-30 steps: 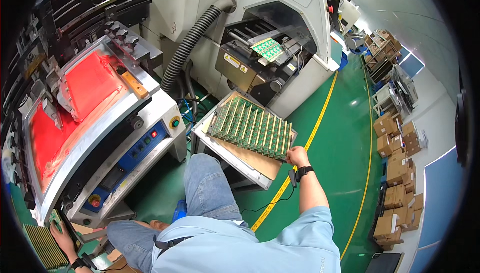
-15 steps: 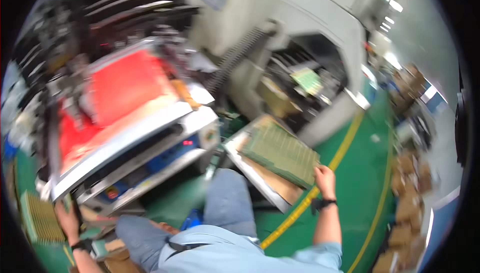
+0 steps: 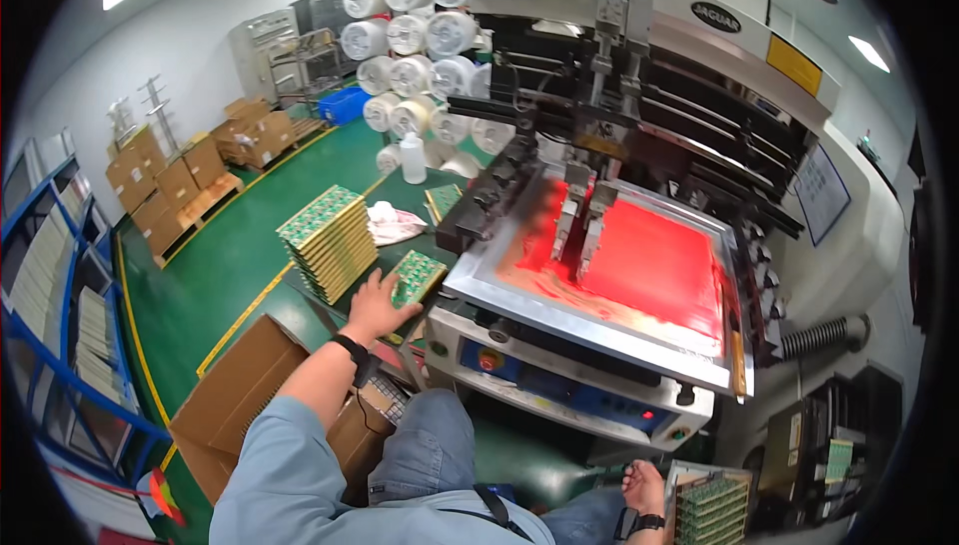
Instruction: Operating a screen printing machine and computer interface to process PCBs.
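My left hand [image 3: 378, 307] reaches over the dark side table with its fingers apart, at the near left corner of a small pile of green circuit boards [image 3: 418, 278]. The fingertips seem to touch the pile's edge. Just left of it rises a tall stack of circuit boards [image 3: 330, 243] with yellowish edges. Low at the right, my right hand [image 3: 642, 487] is curled closed, and I see nothing in it. It is beside a tray [image 3: 741, 477] that carries rows of circuit boards [image 3: 711, 511].
A screen-printing machine with a metal-framed screen [image 3: 599, 320] covered in red ink stands ahead. A scraper [image 3: 738, 355] lies on its right edge. On the side table are a white cloth [image 3: 396, 224] and a bottle [image 3: 413, 160]. An open carton [image 3: 235, 400] stands at my left.
My view has swung left, from the tray to the side table. My left hand now reaches to the small board pile. My right hand has come off the boards' corner in the tray.
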